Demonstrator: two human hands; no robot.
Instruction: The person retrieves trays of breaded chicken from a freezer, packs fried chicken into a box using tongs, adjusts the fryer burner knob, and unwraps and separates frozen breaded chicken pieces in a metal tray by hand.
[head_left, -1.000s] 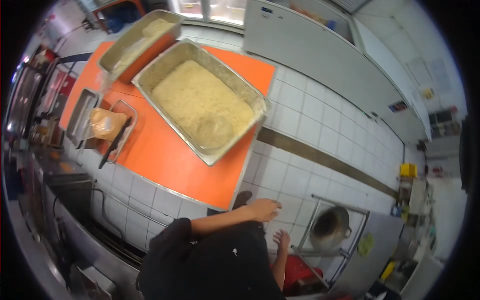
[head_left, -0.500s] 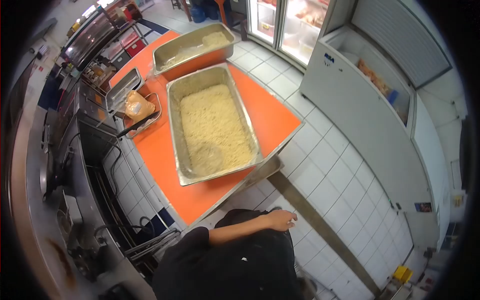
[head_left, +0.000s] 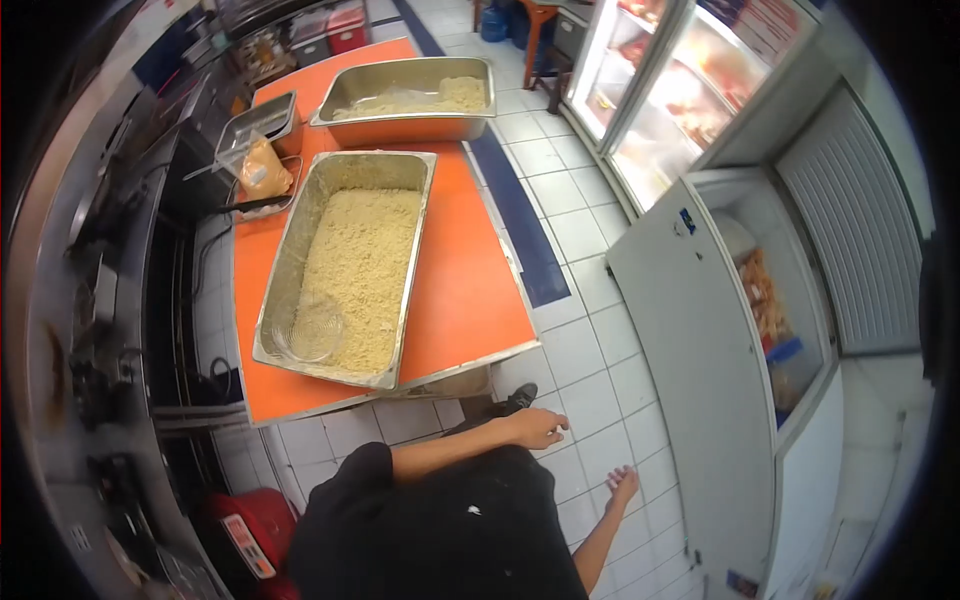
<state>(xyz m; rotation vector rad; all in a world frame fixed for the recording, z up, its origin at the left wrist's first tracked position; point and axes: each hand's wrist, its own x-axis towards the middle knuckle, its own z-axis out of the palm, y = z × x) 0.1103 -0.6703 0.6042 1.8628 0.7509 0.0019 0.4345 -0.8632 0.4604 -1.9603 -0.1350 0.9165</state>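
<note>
1. The view had swung round since half a second earlier: the open chest freezer [head_left: 690, 390] and the lit glass-doored fridge [head_left: 690, 90] took up more of the right side, and the right hand [head_left: 622, 485], out of sight then, showed again.
2. The large metal tray [head_left: 421, 225] of crumbly yellow mix [head_left: 360, 265] looked undisturbed on the orange desk [head_left: 465, 290], a round clear vessel [head_left: 306, 332] lying in its near end. The swing seemed to mean a pause in handling the mix, as neither hand reached for it.
3. A second metal tray [head_left: 400, 128] stood just beyond it, and a bag of orange stuff [head_left: 263, 170] sat to its left, near a black handle [head_left: 225, 209].
4. The left hand [head_left: 537, 428] was held across the front of the body, palm down, fingers loosely bent; it gripped nothing and was nearest the desk's edge, above a dark shoe [head_left: 521, 396].
5. The right hand hung apart from the body over the tiled floor [head_left: 585, 400], its fingers spread and slightly curled. It was empty, between the body and the freezer, touching neither.
</note>
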